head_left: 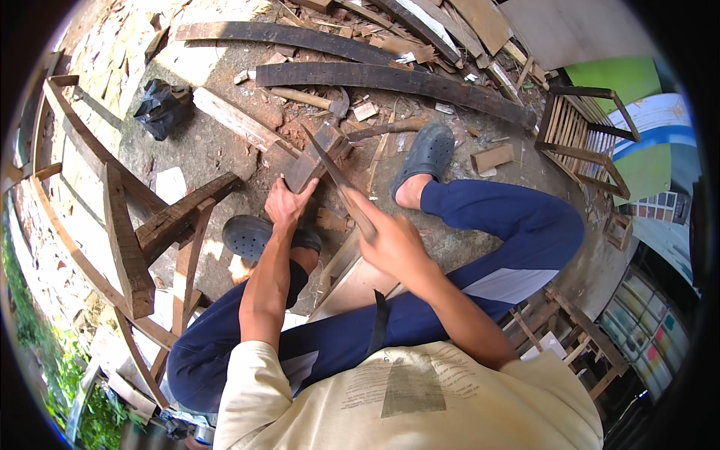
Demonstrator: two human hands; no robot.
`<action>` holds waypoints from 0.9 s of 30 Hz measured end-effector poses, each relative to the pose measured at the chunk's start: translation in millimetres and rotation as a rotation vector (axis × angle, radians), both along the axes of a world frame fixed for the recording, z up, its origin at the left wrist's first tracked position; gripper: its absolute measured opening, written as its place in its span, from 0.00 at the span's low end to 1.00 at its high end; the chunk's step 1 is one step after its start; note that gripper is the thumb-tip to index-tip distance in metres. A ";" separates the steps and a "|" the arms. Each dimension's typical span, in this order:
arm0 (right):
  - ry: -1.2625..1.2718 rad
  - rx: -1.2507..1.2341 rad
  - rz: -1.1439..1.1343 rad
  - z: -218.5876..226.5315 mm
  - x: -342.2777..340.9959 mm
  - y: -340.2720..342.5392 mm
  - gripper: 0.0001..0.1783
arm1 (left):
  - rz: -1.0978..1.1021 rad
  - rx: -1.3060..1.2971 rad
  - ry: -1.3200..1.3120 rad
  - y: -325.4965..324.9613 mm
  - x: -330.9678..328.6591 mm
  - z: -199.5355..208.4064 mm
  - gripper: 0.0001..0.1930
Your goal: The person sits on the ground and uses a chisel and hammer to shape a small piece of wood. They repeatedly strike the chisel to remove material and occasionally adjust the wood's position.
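Note:
My left hand (pixel 286 204) grips the near end of a short, dark brown block (pixel 303 171), thumb and fingers on its sides. The block rests tilted on the ground work area between my feet, beside a second dark piece. My right hand (pixel 391 241) is closed around a long tapering tool (pixel 337 174) with a brown handle; the hand is slightly blurred. Its narrow point reaches up past the block's right side, and I cannot tell whether they touch. Just beyond lie a claw hammer (pixel 304 97) with a wooden handle and another curved wooden handle (pixel 390 129).
Two long curved dark boards (pixel 397 81) lie across the far side. A wooden frame (pixel 112 225) stands at left, and a slatted wooden chair (pixel 581 139) at right. A black plastic bag (pixel 160 109), a pale timber (pixel 236 120) and scraps surround my clogs (pixel 424 154).

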State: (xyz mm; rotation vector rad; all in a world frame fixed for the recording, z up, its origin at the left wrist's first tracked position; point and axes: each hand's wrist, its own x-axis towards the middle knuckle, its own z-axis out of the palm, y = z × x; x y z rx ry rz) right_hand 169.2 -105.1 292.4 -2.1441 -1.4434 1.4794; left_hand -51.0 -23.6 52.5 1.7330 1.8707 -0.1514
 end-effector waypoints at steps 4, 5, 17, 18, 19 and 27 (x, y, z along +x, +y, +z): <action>0.136 -0.052 -0.118 -21.6 4.9 17.0 0.43 | 0.001 -0.103 0.020 -2.1 2.4 10.4 0.59; 0.159 0.081 -0.108 9.9 11.5 -16.1 0.44 | 0.019 -0.108 0.027 -0.7 0.1 9.4 0.59; 0.070 -0.012 0.039 -6.3 -5.0 3.1 0.50 | 0.007 0.010 0.039 -7.5 -3.8 0.9 0.55; 0.070 0.120 0.047 19.8 3.6 -22.8 0.52 | 0.008 -0.011 0.039 -6.0 -1.4 2.4 0.55; 0.077 0.249 0.049 34.2 9.6 -42.6 0.53 | 0.003 -0.036 0.047 -5.0 0.0 3.9 0.56; 0.100 0.051 -0.135 -52.4 -8.8 39.7 0.45 | 0.004 -0.069 -0.002 0.0 2.5 11.7 0.55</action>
